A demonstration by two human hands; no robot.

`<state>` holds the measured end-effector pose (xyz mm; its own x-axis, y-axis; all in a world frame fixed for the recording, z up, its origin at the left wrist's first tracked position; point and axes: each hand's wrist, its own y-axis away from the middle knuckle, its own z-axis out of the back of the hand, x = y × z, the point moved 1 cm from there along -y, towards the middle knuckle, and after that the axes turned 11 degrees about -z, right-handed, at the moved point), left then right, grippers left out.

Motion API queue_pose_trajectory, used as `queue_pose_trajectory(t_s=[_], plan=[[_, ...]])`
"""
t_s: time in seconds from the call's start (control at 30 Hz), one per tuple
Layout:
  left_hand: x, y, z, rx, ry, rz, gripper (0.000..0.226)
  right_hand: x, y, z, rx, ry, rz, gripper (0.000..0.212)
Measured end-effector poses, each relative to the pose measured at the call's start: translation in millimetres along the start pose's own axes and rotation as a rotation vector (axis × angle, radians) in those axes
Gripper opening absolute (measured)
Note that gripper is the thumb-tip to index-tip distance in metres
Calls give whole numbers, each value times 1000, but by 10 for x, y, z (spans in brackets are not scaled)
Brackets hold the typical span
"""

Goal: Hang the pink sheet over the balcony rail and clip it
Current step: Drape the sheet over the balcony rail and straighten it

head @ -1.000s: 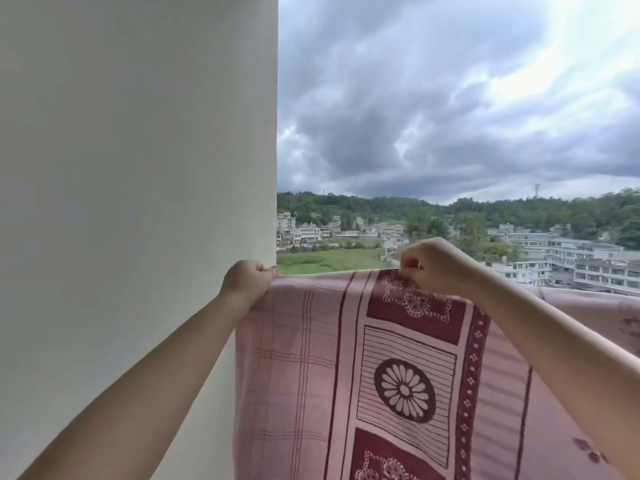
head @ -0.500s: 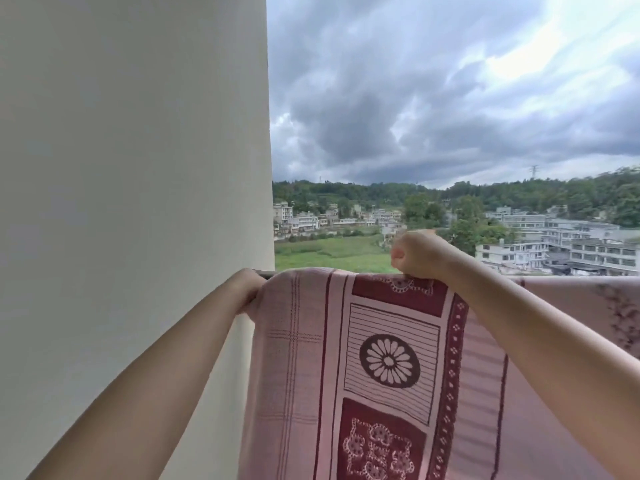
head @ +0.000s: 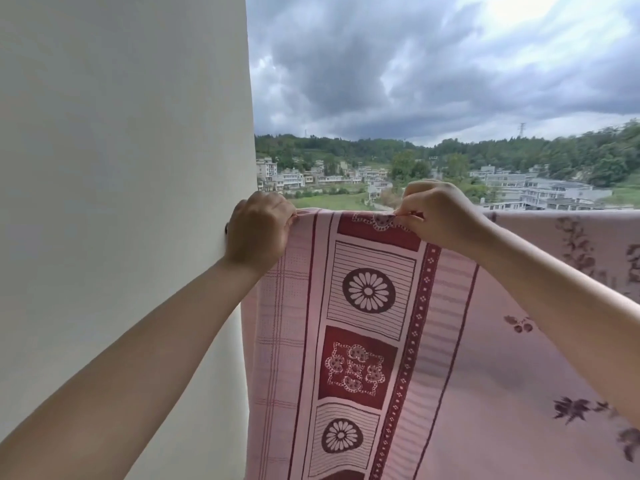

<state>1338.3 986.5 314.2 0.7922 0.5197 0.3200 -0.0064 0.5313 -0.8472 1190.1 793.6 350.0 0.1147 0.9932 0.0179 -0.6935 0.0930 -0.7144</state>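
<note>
The pink cotton sheet with maroon flower panels (head: 433, 341) hangs down from its top fold — left hand (head: 258, 233) clenched on the corner beside the white wall (head: 121, 168), right hand (head: 438, 216) pinching the edge.

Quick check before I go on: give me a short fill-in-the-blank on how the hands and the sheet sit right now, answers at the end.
1. The left hand grips the pink sheet at the end next to the plain white ____.
2. The right hand pinches the top edge over a dark ____ patterned panel.
3. Both hands hold the sheet along its ____ edge.
4. The number of clips in sight on the sheet is ____.

Missing words: wall; red; top; zero
</note>
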Motion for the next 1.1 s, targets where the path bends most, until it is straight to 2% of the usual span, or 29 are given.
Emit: queue_pose_trajectory(t_s=[0.13, 0.23, 0.33, 0.43, 0.57, 0.63, 0.77, 0.93, 1.1], plan=[[6, -11, 17, 29, -90, 24, 8, 35, -104, -31, -24, -26, -7, 16], [-50, 1, 20, 108, -94, 136, 6, 51, -186, -96, -24, -51, -36, 17], [-126, -59, 36, 131, -82, 249, 20, 17, -250, -129, 76, -26, -109, 23], [-350, -100, 28, 77, -75, 149, 31, -47, -100, -31, 102, 40, -61, 31], [-1181, -144, -194, 53, -35, -158, 39, -405, 393, 195, 33, 80, -49, 32], [-1691, -290, -280, 61, 5, -231, 39, -712, 658, 347, -53, 111, -92, 29], [-2632, -829, -336, 98, 127, -240, 48, -1538, 1195, 786, -102, 154, -300, 34], [-3843, -1427, -337, 116, 298, -189, 40, -2661, 2056, 1480, -111, 222, -518, 36], [-4999, -1809, -529, 89, 263, -247, 42, -3653, 2935, 2040, -41, 232, -659, 32]])
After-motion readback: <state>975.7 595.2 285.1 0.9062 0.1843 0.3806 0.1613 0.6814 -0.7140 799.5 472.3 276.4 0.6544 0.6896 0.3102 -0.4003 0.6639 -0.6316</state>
